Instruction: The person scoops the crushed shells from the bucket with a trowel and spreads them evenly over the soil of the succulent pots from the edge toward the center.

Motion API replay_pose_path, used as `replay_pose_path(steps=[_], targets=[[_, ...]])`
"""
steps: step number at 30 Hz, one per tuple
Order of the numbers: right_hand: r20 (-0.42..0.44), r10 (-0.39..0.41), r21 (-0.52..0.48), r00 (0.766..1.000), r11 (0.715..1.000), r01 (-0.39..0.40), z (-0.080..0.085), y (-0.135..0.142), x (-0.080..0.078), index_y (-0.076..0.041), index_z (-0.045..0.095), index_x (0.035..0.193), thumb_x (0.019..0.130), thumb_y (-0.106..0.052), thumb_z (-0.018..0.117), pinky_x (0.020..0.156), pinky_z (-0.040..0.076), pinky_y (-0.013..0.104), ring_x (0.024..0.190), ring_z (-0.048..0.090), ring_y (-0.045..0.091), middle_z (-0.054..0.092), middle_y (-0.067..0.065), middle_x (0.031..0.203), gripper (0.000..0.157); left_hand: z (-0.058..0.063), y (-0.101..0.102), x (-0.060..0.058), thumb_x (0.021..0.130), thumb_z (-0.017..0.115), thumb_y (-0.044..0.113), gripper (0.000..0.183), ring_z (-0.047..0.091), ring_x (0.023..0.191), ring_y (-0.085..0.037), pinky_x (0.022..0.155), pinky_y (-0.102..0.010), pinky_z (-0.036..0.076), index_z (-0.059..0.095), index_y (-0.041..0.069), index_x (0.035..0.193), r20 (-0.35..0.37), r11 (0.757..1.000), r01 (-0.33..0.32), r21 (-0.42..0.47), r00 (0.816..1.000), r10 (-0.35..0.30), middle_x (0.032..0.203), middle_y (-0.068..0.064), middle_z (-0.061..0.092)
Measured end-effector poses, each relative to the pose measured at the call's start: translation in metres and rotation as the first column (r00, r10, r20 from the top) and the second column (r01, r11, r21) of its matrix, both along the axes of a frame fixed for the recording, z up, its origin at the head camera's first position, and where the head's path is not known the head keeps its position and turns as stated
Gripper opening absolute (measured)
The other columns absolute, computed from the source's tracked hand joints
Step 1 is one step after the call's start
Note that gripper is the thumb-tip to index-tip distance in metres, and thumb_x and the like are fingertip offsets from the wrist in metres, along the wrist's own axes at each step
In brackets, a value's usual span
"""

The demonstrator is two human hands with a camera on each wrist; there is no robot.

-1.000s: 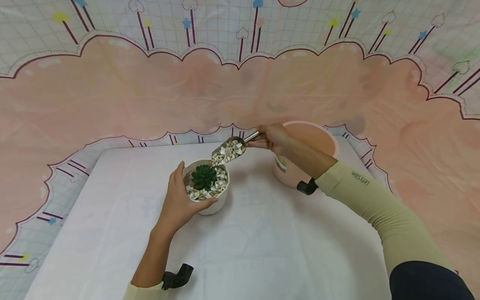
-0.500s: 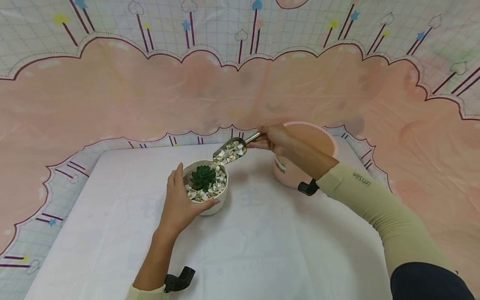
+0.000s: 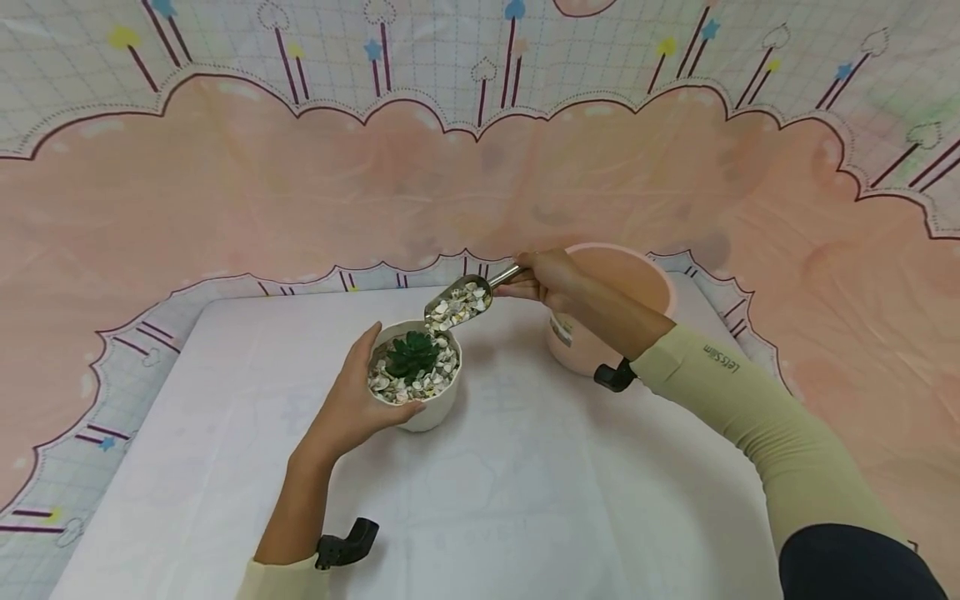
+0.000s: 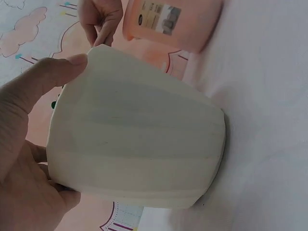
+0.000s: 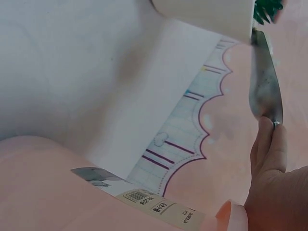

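A white plant pot [image 3: 435, 412] stands on the table, holding a green succulent [image 3: 412, 356] with pale pebbles [image 3: 429, 383] around it. My left hand [image 3: 352, 404] grips the pot's rim from the left, thumb on the near side and the other fingers at the far left; in the left wrist view the pot's wall [image 4: 139, 130] fills the middle. My right hand [image 3: 546, 279] pinches the handle of a metal scoop [image 5: 267, 82]. Loaded with pebbles, the scoop's lip tilts down at the pot's far right rim. A grey surface shows in the pot behind the succulent.
A pink bucket [image 3: 577, 350] with a label stands close behind and under my right forearm; its inside is mostly hidden. White cloth covers the table [image 3: 510, 483]. A printed pink backdrop [image 3: 360, 183] hangs behind the table's far edge.
The pot has turned and shifted slightly right, with my left wrist swinging a little left. More pebbles show at the pot's left side. My right hand and scoop stay nearly in place.
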State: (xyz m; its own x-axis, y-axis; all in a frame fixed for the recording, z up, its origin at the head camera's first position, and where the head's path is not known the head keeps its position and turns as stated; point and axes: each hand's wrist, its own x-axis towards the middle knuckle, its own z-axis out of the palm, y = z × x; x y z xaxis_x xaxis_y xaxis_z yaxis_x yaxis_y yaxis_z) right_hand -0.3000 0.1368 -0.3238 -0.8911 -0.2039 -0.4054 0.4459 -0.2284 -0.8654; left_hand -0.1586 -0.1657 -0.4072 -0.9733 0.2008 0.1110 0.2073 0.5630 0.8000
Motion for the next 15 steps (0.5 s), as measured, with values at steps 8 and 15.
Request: replay_pose_path(steps=[8,15], targets=[[0.006,-0.011,0.002,1.0,1.0,0.011,0.0,0.0,0.002,0.013,0.059,0.116,0.115,-0.014,0.044,0.074,0.062,0.032,0.069,0.078,0.032,0.073,0.026,0.08,0.031,-0.004,0.02,0.012,0.074,0.097,0.041,0.132,0.015,0.156,-0.045,0.117,-0.068,0.029,0.012,0.003,0.168,-0.086,0.986,-0.166,-0.025,0.983,0.164,0.169,-0.026,0.014],[0.0,-0.002,0.004,1.0,1.0,0.002,0.001,-0.001,0.001,0.014,0.06,0.116,0.115,-0.013,0.043,0.074,0.062,0.032,0.07,0.078,0.032,0.073,0.026,0.08,0.032,-0.006,0.026,0.013,0.074,0.098,0.037,0.125,0.02,0.153,-0.049,0.115,-0.067,0.032,0.019,-0.003,0.164,-0.166,0.979,-0.196,-0.058,0.969,0.184,0.165,-0.031,0.02]])
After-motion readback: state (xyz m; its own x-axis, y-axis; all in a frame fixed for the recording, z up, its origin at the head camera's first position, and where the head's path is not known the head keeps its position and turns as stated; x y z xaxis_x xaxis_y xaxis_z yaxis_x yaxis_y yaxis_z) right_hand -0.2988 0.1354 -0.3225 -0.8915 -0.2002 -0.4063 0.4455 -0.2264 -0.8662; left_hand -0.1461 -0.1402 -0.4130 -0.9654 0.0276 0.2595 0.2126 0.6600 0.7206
